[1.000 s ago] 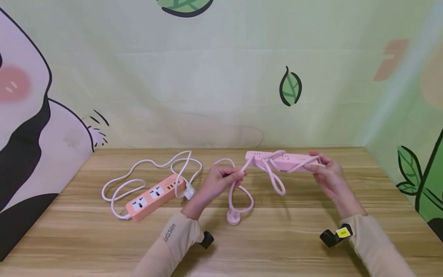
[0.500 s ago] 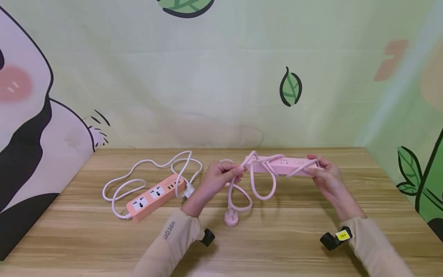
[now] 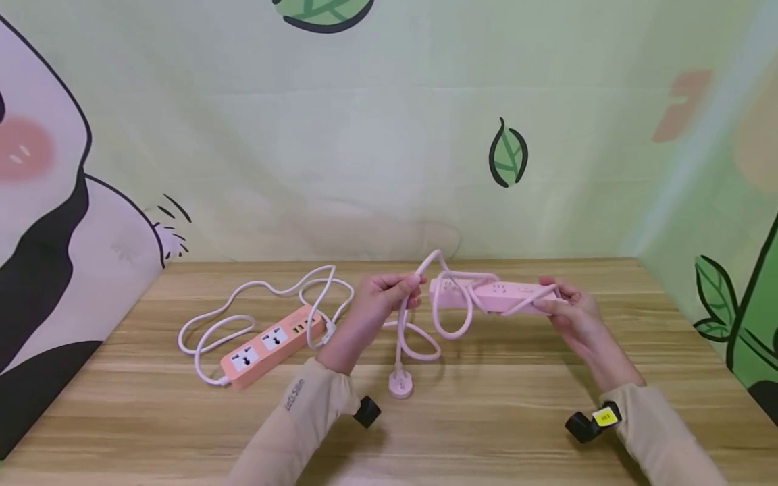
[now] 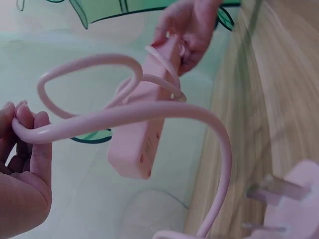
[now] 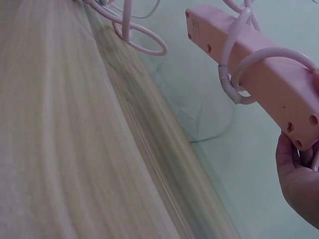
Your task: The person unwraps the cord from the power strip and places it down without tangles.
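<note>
Two hands are at work on one pink power strip [image 3: 494,295], and we take that strip as our landmark. We see it held lengthwise above the bench [image 3: 498,418], clear of the wood. Our right hand [image 3: 571,314] grips its right end, fingers curled round the body and over a turn of the pink cable [image 3: 452,307] that lies across it. The cable is looped loosely round the strip near its left end, with one loop hanging just below. Left of the strip, our left hand [image 3: 379,297] pinches the same cable between thumb and curled fingers; the left wrist view shows the cable crossing those fingers [image 4: 30,144] and arcing back toward the strip. From that hand the cable drops to the bench, curls once, and ends in a pink plug [image 3: 400,383] lying on the wood below and left of the strip; in the left wrist view its metal prongs show close to the camera.

Well to the left of the strip an orange power strip [image 3: 270,344] lies flat on the bench at a slant, its white cable [image 3: 267,297] sprawled in loose curves around it. Behind the strip hangs a pale green backdrop with a leaf drawing [image 3: 508,154]
</note>
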`<act>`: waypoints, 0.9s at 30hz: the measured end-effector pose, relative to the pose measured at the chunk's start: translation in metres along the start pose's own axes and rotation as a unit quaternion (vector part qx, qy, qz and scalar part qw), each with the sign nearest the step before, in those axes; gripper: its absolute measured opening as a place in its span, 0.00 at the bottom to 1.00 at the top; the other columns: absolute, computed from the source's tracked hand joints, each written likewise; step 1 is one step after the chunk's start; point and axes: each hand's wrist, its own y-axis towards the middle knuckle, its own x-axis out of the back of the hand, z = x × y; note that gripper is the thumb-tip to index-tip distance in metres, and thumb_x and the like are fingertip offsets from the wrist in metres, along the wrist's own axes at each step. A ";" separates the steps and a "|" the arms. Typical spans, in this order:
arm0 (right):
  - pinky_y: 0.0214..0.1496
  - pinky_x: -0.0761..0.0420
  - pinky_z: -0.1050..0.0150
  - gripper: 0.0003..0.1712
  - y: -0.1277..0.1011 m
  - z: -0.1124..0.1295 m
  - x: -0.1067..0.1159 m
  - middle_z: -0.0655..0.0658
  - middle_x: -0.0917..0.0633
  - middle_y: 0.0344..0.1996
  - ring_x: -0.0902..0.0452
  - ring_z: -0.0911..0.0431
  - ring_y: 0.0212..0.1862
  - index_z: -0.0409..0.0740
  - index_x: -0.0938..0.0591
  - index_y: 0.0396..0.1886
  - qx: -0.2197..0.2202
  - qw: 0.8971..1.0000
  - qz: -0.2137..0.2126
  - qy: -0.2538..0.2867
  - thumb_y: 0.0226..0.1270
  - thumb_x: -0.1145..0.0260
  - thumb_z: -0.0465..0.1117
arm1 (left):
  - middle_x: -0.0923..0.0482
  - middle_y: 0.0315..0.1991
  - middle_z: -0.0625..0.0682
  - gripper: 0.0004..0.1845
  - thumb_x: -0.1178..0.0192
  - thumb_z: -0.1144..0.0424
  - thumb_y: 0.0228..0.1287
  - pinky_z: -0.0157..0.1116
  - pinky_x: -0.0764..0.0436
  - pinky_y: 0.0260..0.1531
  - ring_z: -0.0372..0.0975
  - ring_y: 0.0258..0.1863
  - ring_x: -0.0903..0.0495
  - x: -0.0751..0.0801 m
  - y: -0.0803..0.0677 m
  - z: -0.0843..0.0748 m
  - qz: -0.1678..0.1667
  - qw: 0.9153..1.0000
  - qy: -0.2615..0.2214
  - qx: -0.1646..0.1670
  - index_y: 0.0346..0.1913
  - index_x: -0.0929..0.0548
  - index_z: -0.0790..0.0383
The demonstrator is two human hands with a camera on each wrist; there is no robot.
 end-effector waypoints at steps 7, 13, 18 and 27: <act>0.47 0.26 0.72 0.21 -0.002 0.000 0.001 0.47 0.24 0.41 0.26 0.59 0.42 0.43 0.18 0.37 0.009 0.999 0.032 -0.028 0.50 0.45 0.17 | 0.25 0.21 0.49 0.15 0.48 0.73 0.63 0.26 0.23 0.27 0.32 0.18 0.26 -0.002 0.009 -0.001 -0.044 0.996 -0.079 -0.003 0.45 0.27 0.87; 0.50 0.28 0.73 0.23 -0.004 -0.002 0.006 0.48 0.26 0.44 0.27 0.60 0.46 0.44 0.20 0.40 0.009 0.996 0.064 -0.061 0.51 0.44 0.17 | 0.24 0.20 0.49 0.09 0.47 0.72 0.62 0.26 0.23 0.25 0.32 0.18 0.27 -0.001 0.015 -0.002 -0.078 0.989 -0.122 0.006 0.40 0.20 0.77; 0.47 0.27 0.73 0.23 -0.006 -0.005 0.011 0.49 0.22 0.42 0.25 0.61 0.44 0.46 0.19 0.41 0.012 0.994 0.080 -0.070 0.51 0.43 0.18 | 0.24 0.20 0.50 0.08 0.46 0.72 0.62 0.27 0.23 0.26 0.33 0.17 0.26 0.001 0.020 -0.003 -0.099 0.983 -0.154 0.000 0.34 0.16 0.67; 0.46 0.26 0.72 0.22 -0.006 -0.008 0.012 0.46 0.22 0.41 0.25 0.59 0.43 0.39 0.21 0.43 0.041 0.993 0.108 -0.003 0.52 0.44 0.17 | 0.23 0.20 0.48 0.11 0.45 0.70 0.62 0.25 0.24 0.23 0.32 0.19 0.27 0.005 0.031 0.000 -0.147 0.970 -0.194 -0.001 0.26 0.15 0.58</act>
